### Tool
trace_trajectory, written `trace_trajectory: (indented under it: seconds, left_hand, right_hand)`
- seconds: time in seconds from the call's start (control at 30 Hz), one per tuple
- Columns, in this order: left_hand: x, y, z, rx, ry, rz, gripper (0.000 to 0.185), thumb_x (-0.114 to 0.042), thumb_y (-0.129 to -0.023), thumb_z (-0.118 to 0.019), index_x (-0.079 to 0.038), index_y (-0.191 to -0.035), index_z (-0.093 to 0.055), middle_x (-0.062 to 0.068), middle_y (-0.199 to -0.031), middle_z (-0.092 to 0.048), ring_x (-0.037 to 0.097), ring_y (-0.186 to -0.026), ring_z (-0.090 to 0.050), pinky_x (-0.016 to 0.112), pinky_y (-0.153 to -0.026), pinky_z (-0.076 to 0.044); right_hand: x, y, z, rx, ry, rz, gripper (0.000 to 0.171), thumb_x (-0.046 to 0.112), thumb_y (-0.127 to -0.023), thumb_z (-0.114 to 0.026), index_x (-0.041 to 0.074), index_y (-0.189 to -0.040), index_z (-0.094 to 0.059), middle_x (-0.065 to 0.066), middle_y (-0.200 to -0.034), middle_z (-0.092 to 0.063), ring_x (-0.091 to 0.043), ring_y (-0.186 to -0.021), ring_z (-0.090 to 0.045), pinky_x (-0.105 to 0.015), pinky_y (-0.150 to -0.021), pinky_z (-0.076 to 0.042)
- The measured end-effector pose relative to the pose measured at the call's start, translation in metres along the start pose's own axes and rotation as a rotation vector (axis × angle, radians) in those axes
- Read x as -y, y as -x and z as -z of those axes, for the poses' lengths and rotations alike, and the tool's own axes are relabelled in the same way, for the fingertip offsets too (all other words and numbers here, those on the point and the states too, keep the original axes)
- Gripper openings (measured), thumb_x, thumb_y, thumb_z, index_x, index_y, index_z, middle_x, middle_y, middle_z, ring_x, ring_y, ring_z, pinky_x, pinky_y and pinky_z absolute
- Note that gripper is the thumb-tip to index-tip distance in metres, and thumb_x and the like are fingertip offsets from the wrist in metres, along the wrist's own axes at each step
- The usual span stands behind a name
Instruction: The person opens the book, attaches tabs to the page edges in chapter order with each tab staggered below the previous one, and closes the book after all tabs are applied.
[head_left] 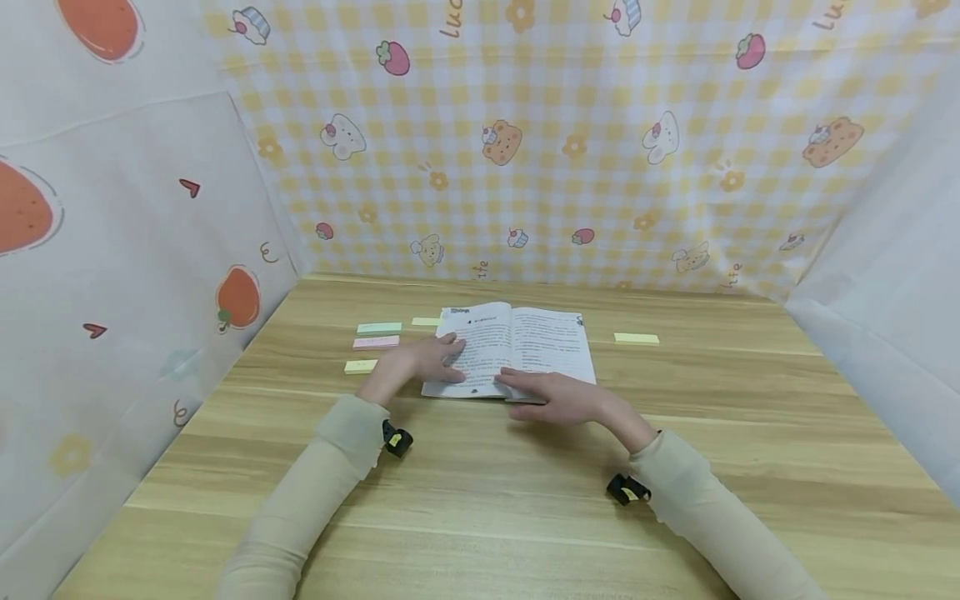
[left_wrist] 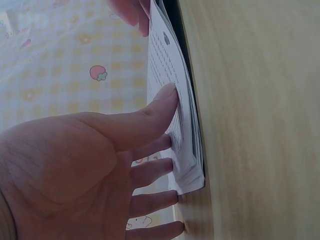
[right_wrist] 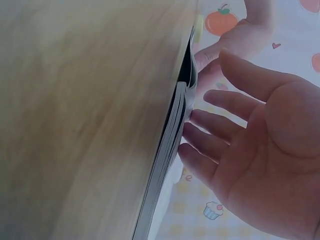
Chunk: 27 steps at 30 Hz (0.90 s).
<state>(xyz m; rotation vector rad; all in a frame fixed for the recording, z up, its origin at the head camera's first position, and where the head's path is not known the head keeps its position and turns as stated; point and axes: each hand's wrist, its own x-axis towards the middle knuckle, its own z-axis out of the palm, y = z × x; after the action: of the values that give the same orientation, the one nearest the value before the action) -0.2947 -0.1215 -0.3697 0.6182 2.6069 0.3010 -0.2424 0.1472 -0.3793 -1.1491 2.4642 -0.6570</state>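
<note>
We see a bench (head_left: pixel 525 500) of pale wood-grain laminate, smooth with a soft sheen. On it lies a book (head_left: pixel 540 342) of thin white paper, matt and printed in small dark type; its stacked page edges show clearly in the wrist views. Around it lie sticky notes (head_left: pixel 378 328) of matt pastel paper (green, pink and yellow). The sleeves (head_left: pixel 330 475) are beige knit cloth, soft and dull. The backdrop (head_left: pixel 570 142) is a thin printed sheet, yellow gingham with cartoon figures, slightly creased; whether cloth or plastic film we cannot tell.
</note>
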Motion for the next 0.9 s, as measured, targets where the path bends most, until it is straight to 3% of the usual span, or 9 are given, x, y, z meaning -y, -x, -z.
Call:
trace_trajectory:
  seconds: [0.4, 0.7, 0.9]
  left_hand:
    - [-0.001, 0.000, 0.000, -0.004, -0.045, 0.047, 0.075, -0.045, -0.102, -0.055, -0.013, -0.161, -0.023, 0.014, -0.168, -0.010, 0.040, -0.151, -0.015, 0.056, -0.120, -0.017]
    - [-0.003, 0.000, -0.002, -0.011, -0.029, 0.054, 0.075, -0.044, -0.102, -0.057, -0.012, -0.161, -0.024, 0.015, -0.167, -0.012, 0.038, -0.152, -0.015, 0.055, -0.120, -0.018]
    - [-0.003, 0.000, -0.003, -0.009, -0.034, 0.055, 0.075, -0.044, -0.102, -0.057, -0.013, -0.161, -0.024, 0.014, -0.168, -0.010, 0.039, -0.152, -0.014, 0.055, -0.120, -0.018]
  right_hand:
    - [-0.006, 0.001, 0.005, -0.010, 0.002, -0.049, 0.065, 0.032, -0.104, -0.057, 0.007, -0.158, -0.033, -0.016, -0.163, -0.028, -0.033, -0.140, -0.041, -0.049, -0.107, -0.039]
    - [-0.013, -0.004, 0.009, -0.026, 0.044, -0.094, 0.066, 0.035, -0.104, -0.057, 0.004, -0.157, -0.032, -0.018, -0.162, -0.029, -0.036, -0.147, -0.030, -0.050, -0.118, -0.027]
    - [-0.015, -0.008, 0.012, -0.044, 0.071, -0.097, 0.064, 0.033, -0.104, -0.058, 0.002, -0.156, -0.036, -0.018, -0.159, -0.036, -0.036, -0.145, -0.035, -0.051, -0.117, -0.030]
